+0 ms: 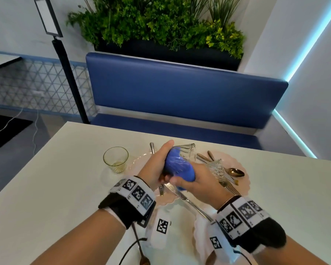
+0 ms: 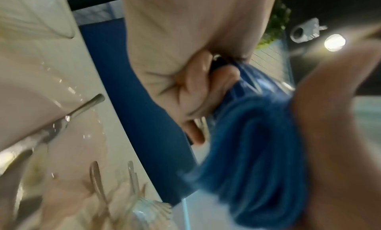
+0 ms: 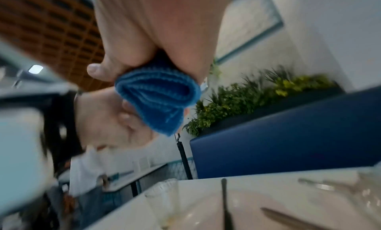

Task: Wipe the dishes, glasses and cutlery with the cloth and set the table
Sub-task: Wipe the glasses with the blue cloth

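My left hand (image 1: 161, 163) grips a clear glass (image 1: 188, 151) tipped on its side above the table. A blue cloth (image 1: 180, 167) is bunched against and into the glass, and my right hand (image 1: 196, 183) grips that cloth from the near side. In the left wrist view my curled left-hand fingers (image 2: 193, 93) wrap the glass beside the cloth (image 2: 257, 143). The right wrist view shows the cloth (image 3: 160, 99) hanging out from under my right hand (image 3: 156, 37). A ribbed glass (image 1: 217, 170) lies on a pink plate (image 1: 243, 185) just right of my hands.
A yellow-tinted glass (image 1: 116, 159) stands upright on the white table (image 1: 46, 188) to the left. Pink plates lie under my hands (image 1: 138, 161) and at the near edge (image 1: 200, 234). A gold spoon (image 1: 236, 172), a knife (image 1: 189, 201) and a fork (image 1: 152, 148) lie on them. A blue bench (image 1: 180, 96) is beyond.
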Motion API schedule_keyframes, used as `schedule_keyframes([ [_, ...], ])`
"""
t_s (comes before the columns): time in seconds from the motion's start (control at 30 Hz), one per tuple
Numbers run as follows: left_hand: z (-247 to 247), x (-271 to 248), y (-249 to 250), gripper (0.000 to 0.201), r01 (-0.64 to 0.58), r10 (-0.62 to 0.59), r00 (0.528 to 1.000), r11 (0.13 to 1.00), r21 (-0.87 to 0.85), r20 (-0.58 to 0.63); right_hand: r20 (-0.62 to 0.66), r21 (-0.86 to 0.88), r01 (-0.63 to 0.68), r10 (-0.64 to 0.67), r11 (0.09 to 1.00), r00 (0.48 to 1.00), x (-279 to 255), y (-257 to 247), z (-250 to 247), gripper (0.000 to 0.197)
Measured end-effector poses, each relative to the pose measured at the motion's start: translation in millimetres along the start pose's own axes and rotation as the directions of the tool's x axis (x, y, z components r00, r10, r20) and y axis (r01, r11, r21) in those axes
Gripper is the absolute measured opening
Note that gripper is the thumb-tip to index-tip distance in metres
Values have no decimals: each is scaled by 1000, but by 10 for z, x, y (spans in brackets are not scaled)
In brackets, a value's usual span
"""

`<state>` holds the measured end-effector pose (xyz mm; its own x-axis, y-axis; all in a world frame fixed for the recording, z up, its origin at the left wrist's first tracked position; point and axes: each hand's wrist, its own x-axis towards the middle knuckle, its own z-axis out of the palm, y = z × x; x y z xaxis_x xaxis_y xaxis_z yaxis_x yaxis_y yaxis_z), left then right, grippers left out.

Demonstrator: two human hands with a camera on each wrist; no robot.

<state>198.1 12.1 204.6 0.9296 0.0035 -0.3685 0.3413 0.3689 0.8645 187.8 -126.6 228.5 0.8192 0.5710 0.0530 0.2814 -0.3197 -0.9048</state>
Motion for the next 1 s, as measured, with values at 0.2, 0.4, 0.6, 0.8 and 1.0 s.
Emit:
schedule_keyframes([
  [0.2, -86, -113, -123, 9, -547, 518, 836, 752, 368, 183, -79, 586, -164, 257, 794, 963, 34, 108, 43, 46],
  [0.4, -151, -110, 195, 62, 146, -177, 982, 937, 318, 70, -114, 78, -6, 15, 997, 993, -37, 167, 139, 23],
  [0.6, -102, -153, -88, 27, -563, 673, 735, 539, 627, 82, 82, 619, -249, 254, 745, 964, 87, -33, -24, 23],
  [0.8, -176, -202, -121, 35, -427, 380, 901, 697, 576, 208, -203, 462, -174, 295, 870, 934, 69, 88, -1, 18],
  [1.0, -140, -302, 46, 41, 150, -178, 899, 984, 99, 401, -267, 381, -144, 258, 913, 929, 62, -13, 57, 18],
])
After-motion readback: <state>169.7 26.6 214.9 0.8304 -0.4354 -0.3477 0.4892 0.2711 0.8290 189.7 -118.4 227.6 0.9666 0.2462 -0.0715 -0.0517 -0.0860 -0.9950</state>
